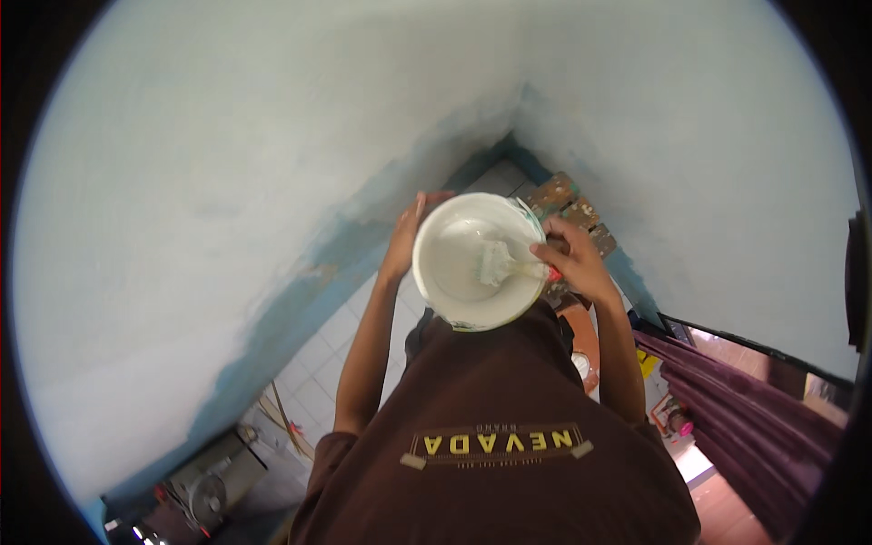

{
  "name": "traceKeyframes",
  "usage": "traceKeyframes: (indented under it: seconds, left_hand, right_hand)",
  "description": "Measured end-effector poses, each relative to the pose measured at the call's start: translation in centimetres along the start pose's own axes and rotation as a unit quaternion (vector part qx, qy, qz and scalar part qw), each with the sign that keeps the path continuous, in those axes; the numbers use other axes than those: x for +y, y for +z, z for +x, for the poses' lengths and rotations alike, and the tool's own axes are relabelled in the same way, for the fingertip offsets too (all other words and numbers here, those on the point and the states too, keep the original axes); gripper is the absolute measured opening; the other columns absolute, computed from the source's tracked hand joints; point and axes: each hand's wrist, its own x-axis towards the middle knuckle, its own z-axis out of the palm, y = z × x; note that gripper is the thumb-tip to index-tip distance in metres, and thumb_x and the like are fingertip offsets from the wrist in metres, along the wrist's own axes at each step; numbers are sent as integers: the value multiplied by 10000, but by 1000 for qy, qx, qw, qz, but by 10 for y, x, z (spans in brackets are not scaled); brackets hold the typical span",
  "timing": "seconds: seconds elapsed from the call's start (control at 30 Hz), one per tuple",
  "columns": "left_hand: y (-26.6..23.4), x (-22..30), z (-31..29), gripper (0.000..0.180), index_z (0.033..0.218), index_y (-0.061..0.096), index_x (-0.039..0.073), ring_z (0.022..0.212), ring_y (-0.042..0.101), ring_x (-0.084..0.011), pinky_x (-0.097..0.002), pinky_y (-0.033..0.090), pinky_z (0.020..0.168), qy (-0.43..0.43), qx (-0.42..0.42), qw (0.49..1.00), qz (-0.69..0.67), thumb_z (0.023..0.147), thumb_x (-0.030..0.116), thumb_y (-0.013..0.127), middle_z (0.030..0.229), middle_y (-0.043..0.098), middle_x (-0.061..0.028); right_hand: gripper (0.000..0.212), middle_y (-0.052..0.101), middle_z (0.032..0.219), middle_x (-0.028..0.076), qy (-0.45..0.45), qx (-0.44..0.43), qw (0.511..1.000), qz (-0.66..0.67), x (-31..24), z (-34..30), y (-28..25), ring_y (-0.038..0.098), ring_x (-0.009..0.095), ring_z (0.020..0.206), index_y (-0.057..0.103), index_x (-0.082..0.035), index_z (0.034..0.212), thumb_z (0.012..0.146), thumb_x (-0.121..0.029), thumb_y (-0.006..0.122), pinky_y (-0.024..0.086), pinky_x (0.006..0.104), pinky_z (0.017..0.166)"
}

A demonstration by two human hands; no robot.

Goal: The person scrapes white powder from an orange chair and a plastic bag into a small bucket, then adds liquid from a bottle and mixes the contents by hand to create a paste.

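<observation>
A white paint bucket (434,289) is held up in front of my chest, tilted so that its inside shows. My left hand (406,238) clasps its left side, with the fingers partly hidden behind the wall. On the right, my right hand (579,259) grips the rim, thumb over the edge and fingers outside. A paintbrush (496,262) with whitish, paint-covered bristles rests inside the bucket. Its handle leans over the right rim, and the red end lies just below my right thumb. Whether the thumb touches the handle, I cannot tell.
Two pale walls (227,136) meet in a corner ahead, with blue paint along their lower parts. Beyond the bucket stands a paint-spotted wooden slatted stool (579,214). A purple curtain (727,409) hangs at right. A fan (208,499) is at lower left, on a tiled floor (312,363).
</observation>
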Motion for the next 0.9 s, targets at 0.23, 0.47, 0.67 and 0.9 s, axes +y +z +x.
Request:
traceKeyframes:
  seconds: [0.23,0.47,0.67,0.9]
  left_hand:
    - [-54,11,-62,496,1172,694,28,938,677,-121,-297,536,887,-231,-57,933,-269,978,476,607,1067,720,-75]
    - [-104,-38,-96,395,1276,655,45,1024,664,-106,-271,523,937,-251,-208,857,-400,1001,326,617,1182,703,-52]
    - [-129,-72,-114,435,1414,552,86,1221,568,-107,-271,435,1063,-229,-272,881,-312,1043,312,539,1378,602,-35]
    - [-141,-92,-116,503,1459,487,48,1213,574,-137,-300,434,1068,-119,-313,897,-287,1043,327,529,1398,581,-52]
  right_hand:
    - [182,621,932,9,-50,-153,987,-29,-53,20,85,563,68,819,593,-16,1010,942,-163,677,474,258,674]
    - [309,686,1070,127,3,-161,977,-142,-87,-12,136,646,163,862,571,-17,1136,945,-229,689,514,317,700]
    - [382,686,1053,111,-152,-116,915,-354,-129,-50,190,660,260,908,635,-35,1123,826,-223,783,526,385,776]
    - [310,657,969,88,-172,-196,799,-542,-118,-65,241,589,283,1032,690,-31,1101,802,-110,716,452,406,922]
